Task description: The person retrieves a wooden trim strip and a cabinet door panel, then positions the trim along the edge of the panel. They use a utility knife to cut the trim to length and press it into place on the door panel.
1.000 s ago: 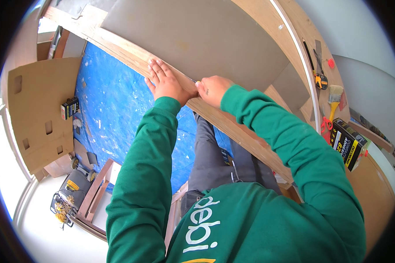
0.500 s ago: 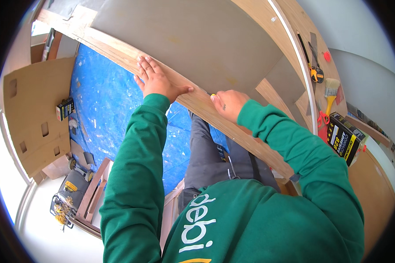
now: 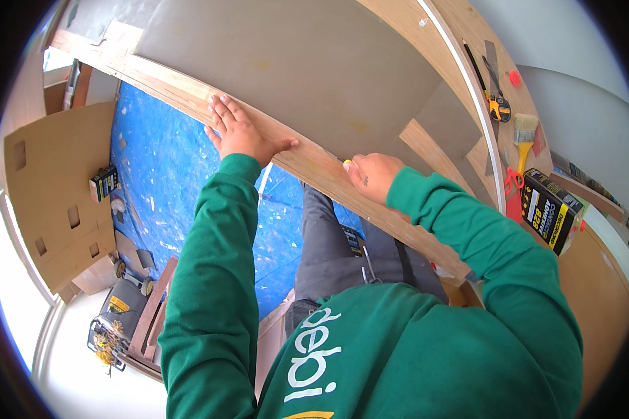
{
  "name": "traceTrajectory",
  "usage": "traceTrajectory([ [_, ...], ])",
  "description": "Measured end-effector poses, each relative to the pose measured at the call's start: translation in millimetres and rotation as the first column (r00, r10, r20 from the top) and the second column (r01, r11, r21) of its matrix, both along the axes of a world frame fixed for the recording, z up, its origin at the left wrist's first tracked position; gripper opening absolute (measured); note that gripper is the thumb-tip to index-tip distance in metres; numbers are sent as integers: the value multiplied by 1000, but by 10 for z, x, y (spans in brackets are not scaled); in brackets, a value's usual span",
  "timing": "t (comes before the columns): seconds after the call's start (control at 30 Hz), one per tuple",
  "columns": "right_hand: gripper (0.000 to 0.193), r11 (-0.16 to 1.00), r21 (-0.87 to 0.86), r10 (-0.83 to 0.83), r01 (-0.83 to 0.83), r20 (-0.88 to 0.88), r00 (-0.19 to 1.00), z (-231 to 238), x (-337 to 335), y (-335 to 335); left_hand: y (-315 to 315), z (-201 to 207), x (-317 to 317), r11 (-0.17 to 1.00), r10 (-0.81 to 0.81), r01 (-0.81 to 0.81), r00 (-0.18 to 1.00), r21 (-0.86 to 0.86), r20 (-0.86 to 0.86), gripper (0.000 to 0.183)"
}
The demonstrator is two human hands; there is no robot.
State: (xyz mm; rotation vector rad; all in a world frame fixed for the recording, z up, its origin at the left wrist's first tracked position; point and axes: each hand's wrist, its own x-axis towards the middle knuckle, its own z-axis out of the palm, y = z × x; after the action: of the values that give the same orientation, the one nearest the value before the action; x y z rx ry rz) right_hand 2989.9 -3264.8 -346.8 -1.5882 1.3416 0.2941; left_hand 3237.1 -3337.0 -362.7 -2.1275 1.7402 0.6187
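A long strip of wood-grain board (image 3: 307,155) runs diagonally along the near edge of a large grey sheet (image 3: 293,77). My left hand (image 3: 244,136) lies on the strip, fingers spread and thumb stretched to the right. Farther right, my right hand (image 3: 375,176) is closed at the edge where strip and sheet meet. It grips a small yellow tool (image 3: 347,163); only its end shows past the fingers, so its kind is hidden.
On the right lie a tape measure (image 3: 499,108), a paintbrush (image 3: 525,136), red scissors (image 3: 514,180) and a black-and-yellow can (image 3: 551,206). Blue sheeting (image 3: 164,160) covers the floor. Cardboard (image 3: 59,167) leans at left, above a grey-and-yellow machine (image 3: 122,307).
My right hand has slid a little to the right and nearer along the strip with the yellow tool. The left hand stays pressed on the board; the whole view has shifted slightly.
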Motion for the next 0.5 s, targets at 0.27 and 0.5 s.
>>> traceTrajectory([
  [0.27,45,999,-49,21,-20,10,1000,-31,-165,164,-10,10,-6,1000,-4,4,1000,3,8,161],
  [0.5,44,998,-22,50,-51,-34,998,-8,-239,246,-11,-7,0,1000,-9,9,1000,-2,9,161],
])
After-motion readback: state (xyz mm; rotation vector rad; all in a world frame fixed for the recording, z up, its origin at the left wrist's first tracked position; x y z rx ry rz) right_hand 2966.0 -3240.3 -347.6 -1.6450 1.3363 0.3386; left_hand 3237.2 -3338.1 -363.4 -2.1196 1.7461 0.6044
